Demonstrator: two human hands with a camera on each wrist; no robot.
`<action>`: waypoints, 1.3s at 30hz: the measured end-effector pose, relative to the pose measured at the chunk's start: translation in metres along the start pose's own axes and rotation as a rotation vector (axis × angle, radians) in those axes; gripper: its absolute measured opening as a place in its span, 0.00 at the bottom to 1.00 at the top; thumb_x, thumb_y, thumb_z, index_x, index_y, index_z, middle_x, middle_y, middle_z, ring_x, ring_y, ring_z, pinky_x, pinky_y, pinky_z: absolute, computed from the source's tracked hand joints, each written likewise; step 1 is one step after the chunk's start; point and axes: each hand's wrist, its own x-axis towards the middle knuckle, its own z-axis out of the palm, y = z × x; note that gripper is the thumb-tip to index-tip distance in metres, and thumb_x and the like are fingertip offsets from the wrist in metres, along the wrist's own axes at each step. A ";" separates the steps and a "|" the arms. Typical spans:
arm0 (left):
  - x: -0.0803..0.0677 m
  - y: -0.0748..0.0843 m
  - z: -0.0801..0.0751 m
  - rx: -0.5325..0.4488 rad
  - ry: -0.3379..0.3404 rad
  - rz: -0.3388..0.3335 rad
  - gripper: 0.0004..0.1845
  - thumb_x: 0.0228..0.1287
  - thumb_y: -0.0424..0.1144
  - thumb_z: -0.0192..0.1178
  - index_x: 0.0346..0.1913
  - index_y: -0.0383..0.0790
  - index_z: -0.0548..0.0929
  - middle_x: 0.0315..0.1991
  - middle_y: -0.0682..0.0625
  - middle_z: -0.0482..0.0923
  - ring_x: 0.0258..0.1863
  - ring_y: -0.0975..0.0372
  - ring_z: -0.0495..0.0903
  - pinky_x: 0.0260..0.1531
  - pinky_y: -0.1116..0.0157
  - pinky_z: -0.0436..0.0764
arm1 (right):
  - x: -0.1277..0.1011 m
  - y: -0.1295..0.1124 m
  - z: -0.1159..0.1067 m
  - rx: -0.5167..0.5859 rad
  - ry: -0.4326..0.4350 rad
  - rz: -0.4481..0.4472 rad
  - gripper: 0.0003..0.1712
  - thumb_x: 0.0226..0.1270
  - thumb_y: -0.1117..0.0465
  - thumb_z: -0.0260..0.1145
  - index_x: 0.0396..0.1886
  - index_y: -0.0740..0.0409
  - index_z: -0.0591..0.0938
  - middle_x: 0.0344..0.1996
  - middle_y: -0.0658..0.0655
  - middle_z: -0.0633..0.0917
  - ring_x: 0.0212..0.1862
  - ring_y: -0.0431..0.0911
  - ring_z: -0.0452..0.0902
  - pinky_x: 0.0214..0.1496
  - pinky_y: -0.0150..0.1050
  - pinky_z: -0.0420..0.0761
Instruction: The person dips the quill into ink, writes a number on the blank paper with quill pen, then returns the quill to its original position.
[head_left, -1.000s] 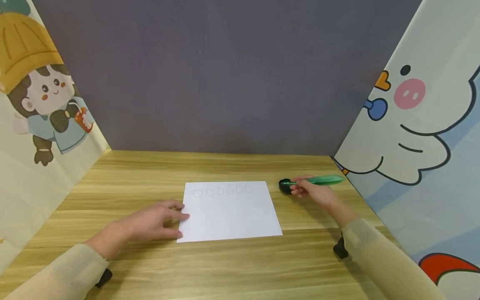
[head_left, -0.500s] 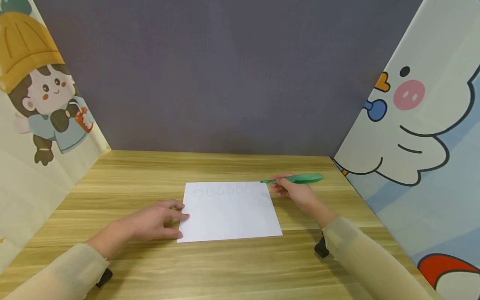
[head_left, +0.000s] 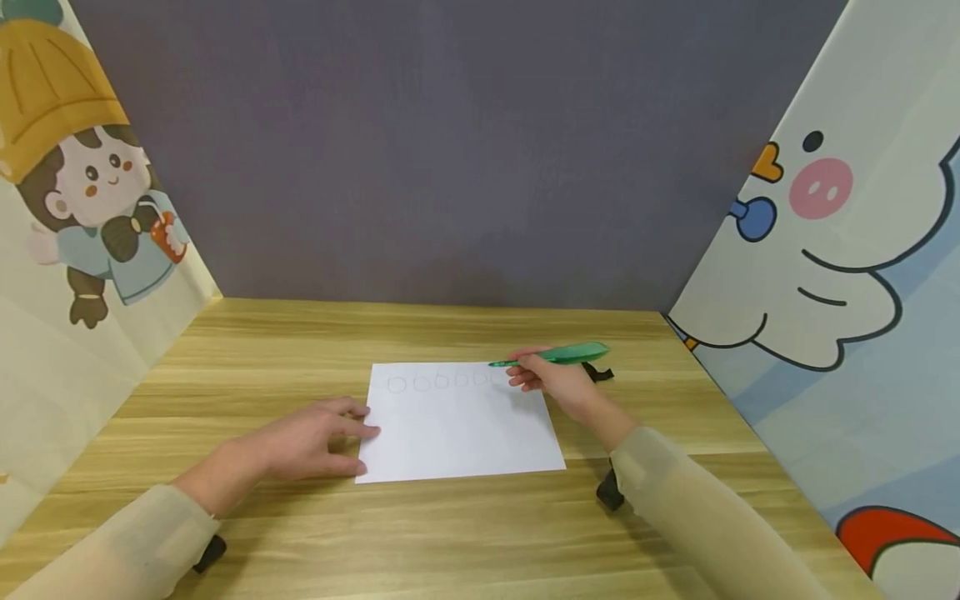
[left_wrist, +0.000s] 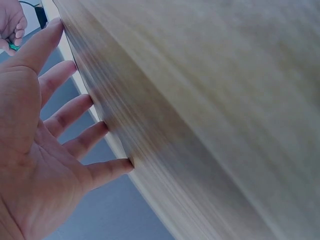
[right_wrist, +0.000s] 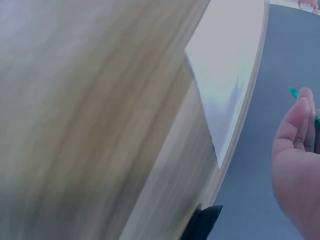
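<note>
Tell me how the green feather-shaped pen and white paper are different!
The green feather-shaped pen is long and narrow; the white rectangular paper sheet is wide and flat. The pen is gripped by the right hand; the paper lies on the wooden table. Both are touched, the paper by the left hand.

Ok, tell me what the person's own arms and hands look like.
The left sleeve and right sleeve are plain, pale beige. A black block, probably a wrist camera, shows under the left one, another black block under the right. The left hand and right hand are bare: no glove or ring shows.
</note>
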 end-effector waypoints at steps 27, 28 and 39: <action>-0.001 0.007 -0.003 0.025 0.005 -0.002 0.31 0.70 0.58 0.74 0.69 0.45 0.88 0.71 0.37 0.79 0.69 0.39 0.80 0.68 0.37 0.81 | 0.019 -0.020 0.069 0.108 -0.073 0.011 0.21 0.88 0.61 0.58 0.68 0.72 0.82 0.59 0.78 0.87 0.43 0.41 0.92 0.51 0.37 0.92; -0.001 0.007 -0.003 0.026 0.004 -0.003 0.31 0.70 0.58 0.74 0.69 0.45 0.88 0.71 0.37 0.79 0.69 0.39 0.80 0.68 0.37 0.81 | 0.020 -0.020 0.072 0.110 -0.078 0.010 0.21 0.88 0.61 0.58 0.67 0.72 0.83 0.58 0.78 0.88 0.43 0.41 0.92 0.50 0.36 0.92; -0.001 0.008 -0.003 0.041 0.010 0.007 0.31 0.69 0.58 0.75 0.68 0.45 0.89 0.70 0.37 0.80 0.68 0.40 0.81 0.67 0.37 0.81 | 0.023 -0.019 0.093 0.130 -0.160 0.012 0.23 0.87 0.59 0.58 0.68 0.73 0.81 0.57 0.73 0.89 0.45 0.42 0.93 0.53 0.36 0.91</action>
